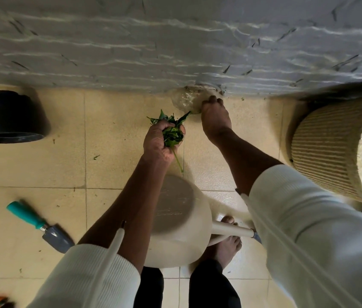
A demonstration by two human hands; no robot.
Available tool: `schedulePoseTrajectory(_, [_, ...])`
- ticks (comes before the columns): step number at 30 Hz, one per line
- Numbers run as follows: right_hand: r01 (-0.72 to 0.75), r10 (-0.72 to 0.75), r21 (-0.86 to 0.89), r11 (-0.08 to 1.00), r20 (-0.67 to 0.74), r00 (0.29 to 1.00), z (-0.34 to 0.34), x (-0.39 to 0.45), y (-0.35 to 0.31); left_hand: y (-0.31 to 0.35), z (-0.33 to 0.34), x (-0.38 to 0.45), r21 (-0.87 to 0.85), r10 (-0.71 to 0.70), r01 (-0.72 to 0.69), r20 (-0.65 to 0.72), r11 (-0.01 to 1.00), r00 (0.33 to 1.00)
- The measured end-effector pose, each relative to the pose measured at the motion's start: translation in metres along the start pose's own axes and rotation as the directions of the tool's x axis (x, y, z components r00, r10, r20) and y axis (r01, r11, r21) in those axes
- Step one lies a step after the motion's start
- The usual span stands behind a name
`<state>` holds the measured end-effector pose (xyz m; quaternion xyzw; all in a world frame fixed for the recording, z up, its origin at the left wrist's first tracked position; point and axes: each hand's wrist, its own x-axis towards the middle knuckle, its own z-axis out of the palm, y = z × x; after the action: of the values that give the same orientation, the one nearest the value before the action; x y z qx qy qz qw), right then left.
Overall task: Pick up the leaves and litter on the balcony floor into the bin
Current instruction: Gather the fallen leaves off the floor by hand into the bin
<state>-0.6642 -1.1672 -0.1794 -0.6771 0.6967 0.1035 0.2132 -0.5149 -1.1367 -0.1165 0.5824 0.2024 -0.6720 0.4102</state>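
head view: looking straight down at a beige tiled balcony floor [42,170], person bent over, both arms out
far edge: grey rough textured wall [175,45] runs across the top, meets the floor just past the hands
left hand [160,141]: fingers curled tight round a bunch of green leaves [172,132], one stem hanging down below the fist
right hand [214,114]: down at the wall base, fingertips on the floor by a pale round drain patch [186,100]; pinching something or not, cannot tell
leaf tip: one leaf of the bunch reaches across to just beside the right hand
litter left: small dark leaf bits scattered on tiles, one near mid-left [96,156], specks along the wall foot
open room: bare tiles left of the hands, between bunch and pot
left side: black plastic plant pot [11,117] lying tipped on its side against the wall
lower left: hand trowel with teal handle and grey blade [40,225] flat on the floor, well apart from the hands
under arms: cream plastic watering can [175,221] on its side, spout pointing right, just below the left hand
right side: ribbed beige round planter [333,150] with plants, close beside the right forearm
bottom: bare feet [226,243] by the can, white ribbed sleeves [304,221]
bin: not in view
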Motion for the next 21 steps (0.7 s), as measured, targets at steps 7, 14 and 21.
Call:
schedulePoseTrajectory(7, [-0.051,0.087,0.341,0.939,-0.092,0.992,0.010,-0.041,0.018,-0.019,-0.001,-0.008,0.064,-0.017,0.017,0.011,0.998,1.000])
schedulePoseTrajectory(14, [-0.510,0.625,0.679,0.528,0.096,0.775,0.045,-0.142,0.055,-0.103,0.018,-0.036,0.235,-0.109,0.096,0.045,0.967,0.993])
schedulePoseTrajectory(21, [-0.642,0.844,0.730,0.234,0.175,0.507,0.072,-0.240,0.150,-0.226,0.026,-0.066,0.418,-0.245,0.207,0.038,0.884,0.969])
